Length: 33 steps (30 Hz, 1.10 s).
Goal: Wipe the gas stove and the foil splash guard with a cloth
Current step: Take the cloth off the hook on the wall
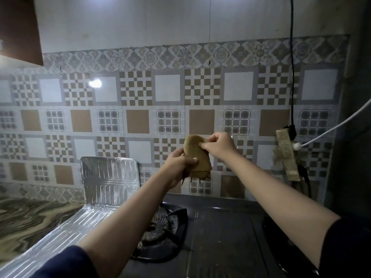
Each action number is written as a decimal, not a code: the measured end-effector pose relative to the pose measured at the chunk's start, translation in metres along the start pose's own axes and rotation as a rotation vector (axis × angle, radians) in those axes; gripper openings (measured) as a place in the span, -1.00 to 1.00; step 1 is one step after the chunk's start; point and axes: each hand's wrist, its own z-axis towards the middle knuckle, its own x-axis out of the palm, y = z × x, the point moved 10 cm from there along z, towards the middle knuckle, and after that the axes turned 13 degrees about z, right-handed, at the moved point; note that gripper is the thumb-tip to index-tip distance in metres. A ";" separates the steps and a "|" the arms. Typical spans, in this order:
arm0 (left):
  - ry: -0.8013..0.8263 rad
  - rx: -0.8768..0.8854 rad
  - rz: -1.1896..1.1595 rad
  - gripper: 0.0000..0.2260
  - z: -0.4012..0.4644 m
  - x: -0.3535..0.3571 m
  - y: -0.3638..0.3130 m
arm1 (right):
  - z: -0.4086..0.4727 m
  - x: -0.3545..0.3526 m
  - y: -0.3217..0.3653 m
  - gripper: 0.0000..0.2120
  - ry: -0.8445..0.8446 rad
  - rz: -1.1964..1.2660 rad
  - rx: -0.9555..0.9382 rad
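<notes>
Both my hands hold a tan-brown cloth [195, 151] up in the air in front of the tiled wall, above the stove. My left hand [179, 167] grips its lower part, with frayed ends hanging below. My right hand [219, 146] pinches its upper edge. The dark gas stove [220, 237] lies below, its left burner and black grate [160, 227] partly hidden by my left forearm. The ribbed foil splash guard [109, 177] stands to the left of the stove, one panel upright against the wall and another [66, 233] running along the stove's left side.
A marbled counter [30, 217] lies left of the foil. On the wall at right hangs a taped power strip [287, 153] with a black cable running up and a white cable [331, 127] plugged in. A second burner [281, 247] shows at the right. A brown cabinet [20, 31] hangs upper left.
</notes>
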 end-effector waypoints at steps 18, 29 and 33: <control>-0.331 -0.098 0.514 -0.77 -0.040 -0.077 -0.004 | -0.043 0.090 -0.043 -0.50 0.145 0.466 0.441; -0.385 -0.103 0.911 -0.54 -0.119 -0.152 0.007 | -0.103 0.171 -0.028 -0.87 0.420 0.744 0.695; -0.221 -0.169 1.244 -0.24 -0.176 -0.179 0.037 | -0.123 0.212 -0.017 -0.85 0.500 0.656 0.688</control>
